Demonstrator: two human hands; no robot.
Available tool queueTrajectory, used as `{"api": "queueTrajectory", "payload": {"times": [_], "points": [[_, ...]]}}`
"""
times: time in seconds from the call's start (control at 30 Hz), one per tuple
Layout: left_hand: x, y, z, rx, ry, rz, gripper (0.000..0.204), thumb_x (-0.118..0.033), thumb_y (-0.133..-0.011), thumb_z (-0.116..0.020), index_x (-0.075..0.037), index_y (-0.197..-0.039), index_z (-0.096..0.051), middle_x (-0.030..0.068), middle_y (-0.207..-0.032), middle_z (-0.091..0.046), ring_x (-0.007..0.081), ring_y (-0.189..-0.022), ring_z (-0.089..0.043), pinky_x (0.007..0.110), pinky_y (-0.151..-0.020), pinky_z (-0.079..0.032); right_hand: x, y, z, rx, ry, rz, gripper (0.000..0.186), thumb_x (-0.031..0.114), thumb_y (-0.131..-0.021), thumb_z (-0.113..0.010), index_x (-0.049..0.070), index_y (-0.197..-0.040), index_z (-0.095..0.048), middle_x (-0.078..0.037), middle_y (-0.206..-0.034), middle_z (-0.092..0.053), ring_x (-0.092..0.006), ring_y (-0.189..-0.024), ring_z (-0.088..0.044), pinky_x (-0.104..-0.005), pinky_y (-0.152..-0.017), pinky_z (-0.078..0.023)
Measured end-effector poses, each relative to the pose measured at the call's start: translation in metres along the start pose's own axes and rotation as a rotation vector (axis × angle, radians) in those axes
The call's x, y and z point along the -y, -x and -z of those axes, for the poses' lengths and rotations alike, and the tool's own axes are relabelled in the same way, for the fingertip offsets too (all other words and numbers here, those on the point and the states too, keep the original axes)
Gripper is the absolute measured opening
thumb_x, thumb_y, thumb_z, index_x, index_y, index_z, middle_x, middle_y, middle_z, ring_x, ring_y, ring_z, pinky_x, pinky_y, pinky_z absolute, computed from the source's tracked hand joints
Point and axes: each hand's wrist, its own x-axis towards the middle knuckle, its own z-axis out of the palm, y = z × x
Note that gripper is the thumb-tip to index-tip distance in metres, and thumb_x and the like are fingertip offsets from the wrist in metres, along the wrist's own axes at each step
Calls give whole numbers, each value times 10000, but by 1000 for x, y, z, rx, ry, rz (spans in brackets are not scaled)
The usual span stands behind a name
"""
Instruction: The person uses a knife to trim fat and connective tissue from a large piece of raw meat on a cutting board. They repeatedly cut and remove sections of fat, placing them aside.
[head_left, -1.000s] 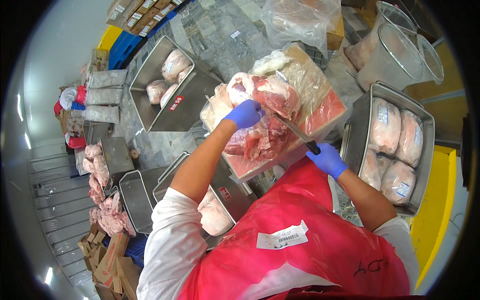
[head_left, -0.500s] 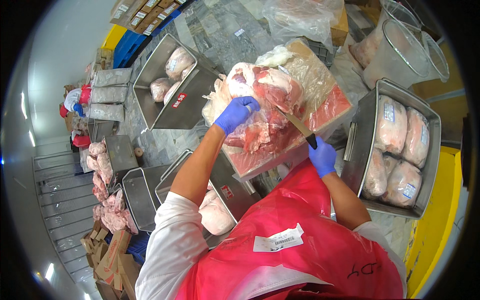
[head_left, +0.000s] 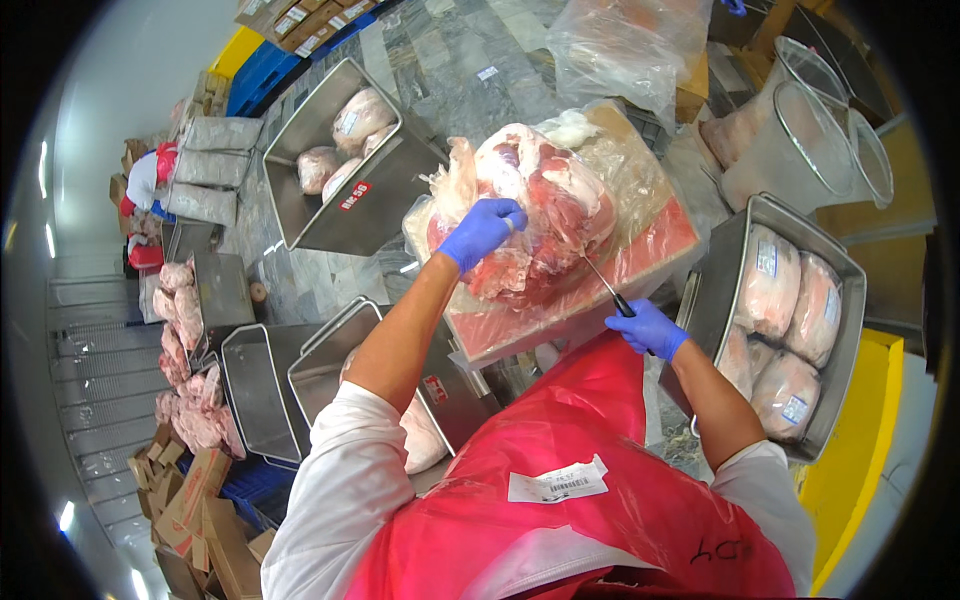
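A large piece of raw red meat with white fat [head_left: 560, 195] lies on a block wrapped in clear plastic [head_left: 655, 255]. My left hand [head_left: 484, 235], in a blue glove, is closed with curled fingers at the meat's left part, gripping it; the exact pinch is hidden under the fingers. Loose whitish plastic film [head_left: 455, 180] bunches up beside that hand. In my right hand [head_left: 648, 329], also blue-gloved, is the black handle of a knife [head_left: 603, 278]. Its thin blade points up and left, with the tip against the meat's lower right edge.
At right stands a metal tub [head_left: 850, 290] of wrapped meat pieces; another metal tub [head_left: 350, 225] is at the upper left. More metal tubs [head_left: 262, 375] stand at lower left, near flattened cardboard [head_left: 195, 500]. Clear bins [head_left: 790, 150] are at the upper right. A co-worker [head_left: 145, 180] bends at far left.
The knife has turned, its blade now seen nearly edge-on, and my right hand has dropped slightly. My left hand keeps its grip, and the meat has shifted a little. The whole view has tilted slightly.
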Motion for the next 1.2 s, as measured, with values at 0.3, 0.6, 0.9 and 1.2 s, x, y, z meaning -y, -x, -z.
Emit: {"api": "queueTrajectory", "payload": {"times": [0.3, 0.6, 0.9, 1.2], "points": [[-14, 13, -5, 14, 53, 74, 230, -184, -977, -628, -41, -1051, -792, -4, -808, -647, 91, -693, -523, 282, -656, -462, -8, 51, -43, -517, 676, 442, 300, 294, -958, -667, 28, -1027, -547, -219, -784, -648, -426, -731, -646, -508, -678, -521], [21, 7, -44, -260, -234, -202, 223, -229, -918, -622, -40, -921, -742, 153, -874, -742, 296, -803, -697, 425, -763, -546, 27, 161, -62, -714, 1146, 519, 520, 258, -993, -612, 182, -1496, -502, -214, -943, -701, -432, -802, -684, -525, -692, -552], [15, 19, -58, -452, -327, -312, 214, -242, -902, -583, -85, -890, -729, 212, -891, -726, 416, -844, -700, 523, -770, -550, 74, 174, -107, -703, 1401, 433, 547, 184, -1002, -563, 192, -1540, -465, -189, -852, -661, -392, -720, -670, -509, -634, -539], [23, 24, -73, -532, -489, -371, 193, -265, -932, -597, -110, -923, -711, 213, -842, -719, 425, -798, -700, 545, -717, -542, 129, 161, -137, -685, 1604, 483, 571, 78, -914, -539, 38, -1481, -492, -190, -894, -698, -378, -791, -699, -496, -682, -552]]}}
